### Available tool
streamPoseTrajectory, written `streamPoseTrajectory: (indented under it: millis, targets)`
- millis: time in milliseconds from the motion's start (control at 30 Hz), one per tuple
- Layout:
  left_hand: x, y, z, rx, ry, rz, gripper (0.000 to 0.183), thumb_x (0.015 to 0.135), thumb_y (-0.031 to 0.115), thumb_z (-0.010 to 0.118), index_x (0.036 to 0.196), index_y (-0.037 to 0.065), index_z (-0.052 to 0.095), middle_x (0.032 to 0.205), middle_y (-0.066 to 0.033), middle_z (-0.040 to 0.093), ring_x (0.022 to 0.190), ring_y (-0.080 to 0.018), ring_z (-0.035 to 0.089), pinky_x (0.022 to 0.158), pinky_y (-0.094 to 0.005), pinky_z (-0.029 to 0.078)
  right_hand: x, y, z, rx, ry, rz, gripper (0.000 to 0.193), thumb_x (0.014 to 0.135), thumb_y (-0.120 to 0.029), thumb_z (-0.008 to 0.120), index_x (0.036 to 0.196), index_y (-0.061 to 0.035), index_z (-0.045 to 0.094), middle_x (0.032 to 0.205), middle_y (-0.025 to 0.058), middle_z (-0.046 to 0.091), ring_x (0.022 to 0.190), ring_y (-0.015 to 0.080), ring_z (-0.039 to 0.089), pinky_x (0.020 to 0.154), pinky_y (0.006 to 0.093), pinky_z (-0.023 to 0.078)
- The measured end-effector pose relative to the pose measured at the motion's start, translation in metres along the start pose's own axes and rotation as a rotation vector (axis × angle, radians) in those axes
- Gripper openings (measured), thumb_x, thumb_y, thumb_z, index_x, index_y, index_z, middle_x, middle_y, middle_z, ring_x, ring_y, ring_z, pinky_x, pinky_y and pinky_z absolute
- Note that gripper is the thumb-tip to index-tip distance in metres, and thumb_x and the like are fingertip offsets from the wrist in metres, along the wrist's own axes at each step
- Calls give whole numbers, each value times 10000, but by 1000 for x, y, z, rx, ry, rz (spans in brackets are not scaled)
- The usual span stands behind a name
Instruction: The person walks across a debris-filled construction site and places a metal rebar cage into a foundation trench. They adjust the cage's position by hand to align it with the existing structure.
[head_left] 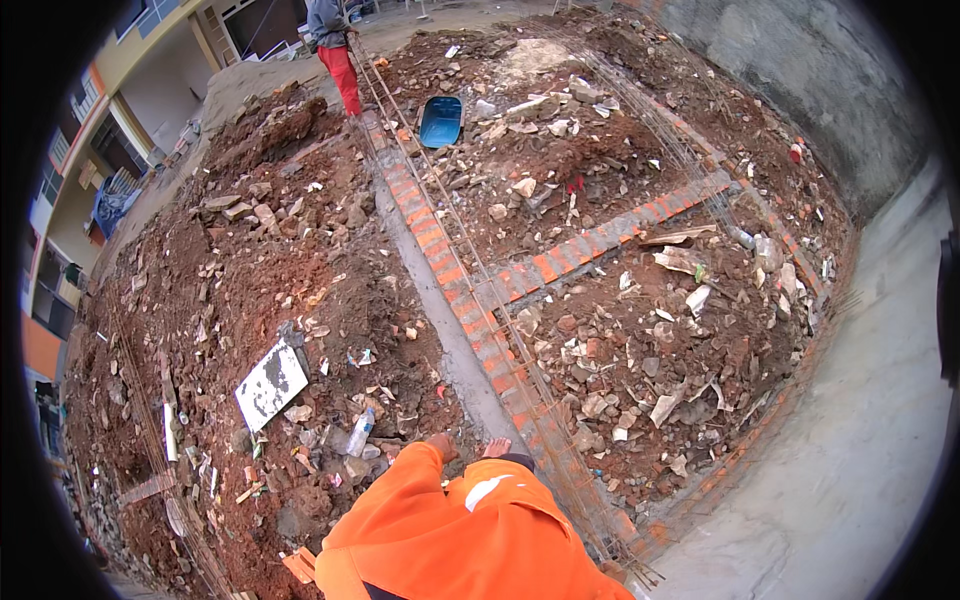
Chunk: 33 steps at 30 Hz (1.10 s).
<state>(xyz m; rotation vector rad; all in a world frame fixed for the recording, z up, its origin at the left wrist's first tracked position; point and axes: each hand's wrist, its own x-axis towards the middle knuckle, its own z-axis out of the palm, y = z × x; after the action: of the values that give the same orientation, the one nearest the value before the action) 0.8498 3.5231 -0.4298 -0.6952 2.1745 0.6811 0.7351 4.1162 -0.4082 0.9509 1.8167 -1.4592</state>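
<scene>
My left hand (442, 447) shows past the orange sleeve, above the grey mortar strip beside the brick course; its fingers are too small to make out. At the lower edge, my right hand (613, 571) is partly hidden by the sleeve and seems closed on the near end of a long rebar cage (513, 335). The thin steel cage stretches away along the brick course (433, 240). Its far end is by a co-worker (336, 55) in red trousers, whose grip I cannot make out. My bare foot (497, 447) is on the brick course.
A brick cross-course (600, 240) branches right toward another rebar cage (640, 100). Reddish soil and rubble lie on both sides, with a blue tub (441, 122), a white board (271, 385) and a plastic bottle (361, 432). A grey wall (850, 400) bounds the right.
</scene>
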Motion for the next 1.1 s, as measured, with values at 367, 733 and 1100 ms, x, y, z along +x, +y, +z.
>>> streamPoseTrajectory:
  millis: [367, 733, 1100]
  targets:
    - [60, -42, -165, -716, 438, 98, 233, 725, 230, 711, 799, 17, 652, 736, -83, 673, 661, -163, 624, 667, -305, 503, -43, 88, 66, -212, 226, 15, 171, 801, -87, 647, 717, 60, 627, 618, 115, 616, 521, 170, 578, 432, 358, 433]
    - [29, -18, -86, -421, -94, 279, 125, 785, 150, 702, 751, 75, 608, 676, -20, 618, 545, -115, 553, 480, -254, 449, -149, -42, 100, -332, 405, 52, 434, 776, -330, 677, 947, 65, 617, 932, 241, 646, 903, 378, 622, 779, 417, 498]
    - [132, 46, -187, -739, -144, 401, 206, 756, 88, 730, 683, 109, 538, 663, 5, 592, 536, -90, 522, 464, -253, 423, -98, 61, 128, -323, 314, 173, 437, 757, -346, 675, 964, 35, 625, 921, 223, 652, 888, 350, 635, 756, 420, 497]
